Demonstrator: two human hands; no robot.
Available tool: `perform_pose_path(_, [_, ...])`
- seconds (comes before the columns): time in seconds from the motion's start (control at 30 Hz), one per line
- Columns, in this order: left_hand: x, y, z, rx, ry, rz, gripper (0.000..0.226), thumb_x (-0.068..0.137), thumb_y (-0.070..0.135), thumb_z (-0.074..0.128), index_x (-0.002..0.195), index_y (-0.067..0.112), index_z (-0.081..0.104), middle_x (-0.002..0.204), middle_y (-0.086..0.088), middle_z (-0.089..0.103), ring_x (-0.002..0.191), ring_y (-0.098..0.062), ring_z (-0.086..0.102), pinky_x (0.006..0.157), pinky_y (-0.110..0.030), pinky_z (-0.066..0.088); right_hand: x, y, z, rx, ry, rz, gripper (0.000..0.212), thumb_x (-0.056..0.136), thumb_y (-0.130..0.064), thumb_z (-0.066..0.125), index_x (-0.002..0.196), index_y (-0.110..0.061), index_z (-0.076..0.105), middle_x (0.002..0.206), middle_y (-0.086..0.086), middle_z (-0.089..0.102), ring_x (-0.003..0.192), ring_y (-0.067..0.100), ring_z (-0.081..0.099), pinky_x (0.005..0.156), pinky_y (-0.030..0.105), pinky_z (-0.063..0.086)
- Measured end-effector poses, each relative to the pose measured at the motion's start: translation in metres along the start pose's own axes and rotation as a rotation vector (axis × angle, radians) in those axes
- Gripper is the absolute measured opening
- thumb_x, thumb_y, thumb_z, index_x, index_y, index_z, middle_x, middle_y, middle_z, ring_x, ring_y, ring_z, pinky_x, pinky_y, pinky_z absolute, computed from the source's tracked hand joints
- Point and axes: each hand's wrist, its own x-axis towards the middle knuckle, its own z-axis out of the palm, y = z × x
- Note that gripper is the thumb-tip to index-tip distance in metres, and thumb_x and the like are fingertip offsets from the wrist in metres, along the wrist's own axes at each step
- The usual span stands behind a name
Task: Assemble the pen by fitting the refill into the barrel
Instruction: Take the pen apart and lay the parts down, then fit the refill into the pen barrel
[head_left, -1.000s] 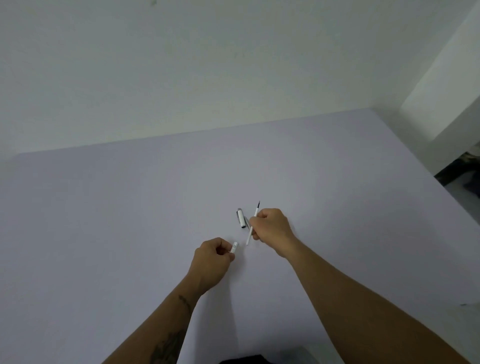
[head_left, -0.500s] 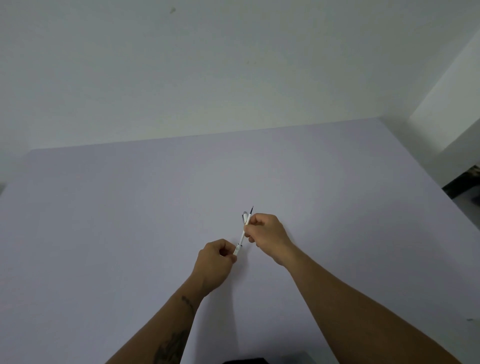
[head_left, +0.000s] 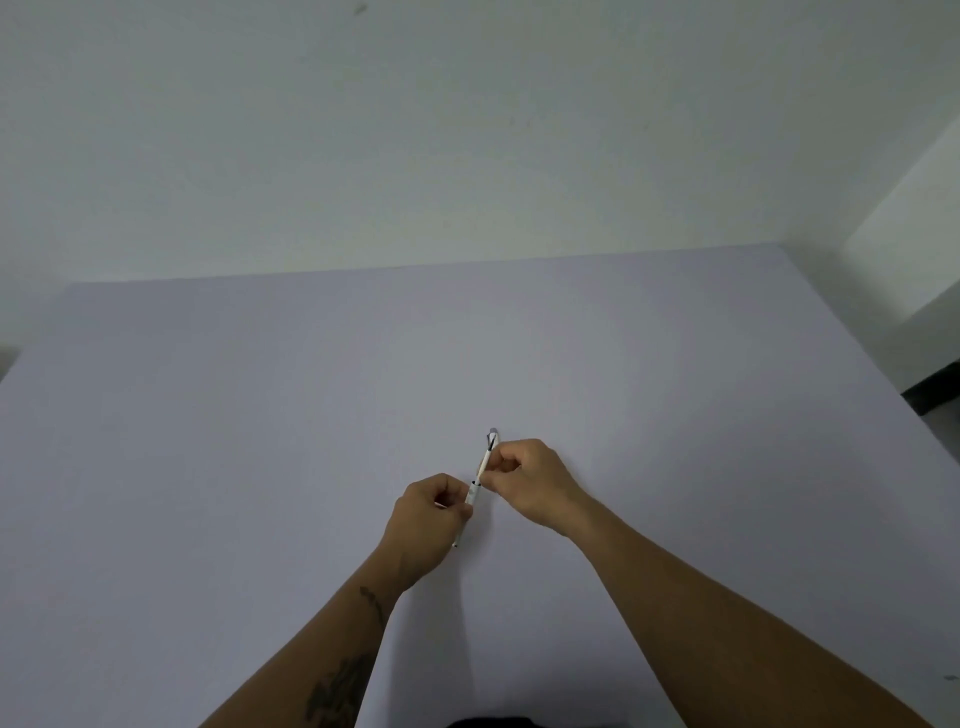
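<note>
My left hand (head_left: 428, 512) is closed around a white pen barrel (head_left: 471, 492); its open end points up and right, and its lower end pokes out below my fingers. My right hand (head_left: 530, 483) pinches a thin white refill (head_left: 485, 461) with a dark tip at the top. The refill's lower end sits in the barrel's mouth, and the two parts line up in one slanted line above the table. A white pen cap (head_left: 493, 432) lies on the table just behind the refill's tip, partly hidden by it.
The work surface is a wide pale lilac table (head_left: 260, 441) against a white wall. Its right edge (head_left: 883, 389) drops off to a dark floor. Both my forearms reach in from the bottom of the view.
My right hand has brought the refill down and left until its lower end entered the barrel held by my left hand. The cap has stayed on the table.
</note>
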Motion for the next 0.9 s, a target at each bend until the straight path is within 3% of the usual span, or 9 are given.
perform_pose_path(0.03, [0.002, 0.000, 0.000, -0.003, 0.008, -0.006, 0.019, 0.087, 0.009, 0.063, 0.074, 0.022, 0.066, 0.072, 0.003, 0.062, 0.059, -0.010, 0.051, 0.052, -0.016, 0.042, 0.002, 0.002, -0.002, -0.012, -0.005, 0.010, 0.007, 0.081, -0.021, 0.069, 0.079, -0.027, 0.072, 0.065, -0.013, 0.058, 0.060, 0.007, 0.054, 0.057, 0.023, 0.043])
perform_pose_path(0.17, [0.009, -0.001, 0.001, 0.005, 0.056, -0.021, 0.021, 0.086, 0.008, 0.064, 0.071, 0.023, 0.063, 0.073, 0.002, 0.064, 0.064, -0.013, 0.053, 0.059, -0.021, 0.044, 0.017, 0.015, -0.020, -0.110, 0.085, 0.061, 0.030, 0.085, -0.011, 0.059, 0.110, -0.021, 0.071, 0.098, -0.003, 0.067, 0.084, 0.014, 0.063, 0.068, 0.023, 0.048])
perform_pose_path(0.27, [0.013, -0.004, 0.002, 0.010, 0.064, -0.019, 0.025, 0.086, 0.007, 0.063, 0.067, 0.024, 0.060, 0.069, 0.004, 0.064, 0.060, -0.011, 0.052, 0.056, -0.019, 0.043, 0.029, 0.026, -0.031, -0.224, 0.130, 0.101, 0.036, 0.087, -0.011, 0.056, 0.121, -0.019, 0.066, 0.117, 0.003, 0.067, 0.099, 0.020, 0.063, 0.079, 0.025, 0.048])
perform_pose_path(0.37, [0.016, -0.006, 0.003, 0.015, 0.070, -0.031, 0.023, 0.085, 0.008, 0.063, 0.068, 0.022, 0.059, 0.069, 0.003, 0.065, 0.059, -0.011, 0.051, 0.055, -0.021, 0.044, 0.041, 0.032, -0.031, -0.312, 0.104, 0.129, 0.040, 0.084, -0.014, 0.060, 0.124, -0.019, 0.063, 0.124, 0.004, 0.064, 0.107, 0.023, 0.062, 0.080, 0.025, 0.044])
perform_pose_path(0.53, [0.023, -0.007, 0.001, 0.047, 0.106, -0.053, 0.012, 0.084, 0.012, 0.066, 0.074, 0.019, 0.063, 0.077, -0.002, 0.069, 0.060, -0.012, 0.054, 0.055, -0.021, 0.047, 0.054, 0.030, -0.015, -0.427, 0.095, 0.120, 0.037, 0.081, -0.020, 0.061, 0.118, -0.019, 0.062, 0.120, 0.003, 0.062, 0.102, 0.024, 0.061, 0.078, 0.028, 0.046])
perform_pose_path(0.67, [0.025, -0.009, -0.001, 0.035, 0.122, -0.079, 0.010, 0.082, 0.014, 0.068, 0.075, 0.020, 0.064, 0.075, -0.001, 0.068, 0.060, -0.014, 0.056, 0.057, -0.027, 0.050, 0.057, 0.027, -0.005, -0.499, 0.093, 0.095, 0.025, 0.081, -0.020, 0.061, 0.104, -0.015, 0.057, 0.102, 0.006, 0.059, 0.083, 0.027, 0.057, 0.069, 0.032, 0.049])
perform_pose_path(0.83, [0.023, -0.012, -0.001, 0.021, 0.117, -0.094, 0.013, 0.081, 0.015, 0.070, 0.073, 0.023, 0.065, 0.071, 0.002, 0.064, 0.057, -0.013, 0.054, 0.054, -0.025, 0.048, 0.055, 0.022, -0.003, -0.528, 0.066, 0.133, 0.027, 0.077, -0.017, 0.063, 0.101, -0.013, 0.052, 0.090, 0.002, 0.046, 0.080, 0.027, 0.052, 0.066, 0.032, 0.044])
perform_pose_path(0.9, [0.021, -0.014, -0.002, 0.021, 0.108, -0.093, 0.011, 0.081, 0.015, 0.070, 0.074, 0.023, 0.066, 0.072, 0.000, 0.065, 0.057, -0.013, 0.053, 0.054, -0.026, 0.048, 0.052, 0.019, -0.005, -0.503, 0.075, 0.151, 0.014, 0.073, -0.015, 0.059, 0.084, -0.017, 0.050, 0.080, -0.002, 0.046, 0.068, 0.022, 0.048, 0.057, 0.028, 0.037])
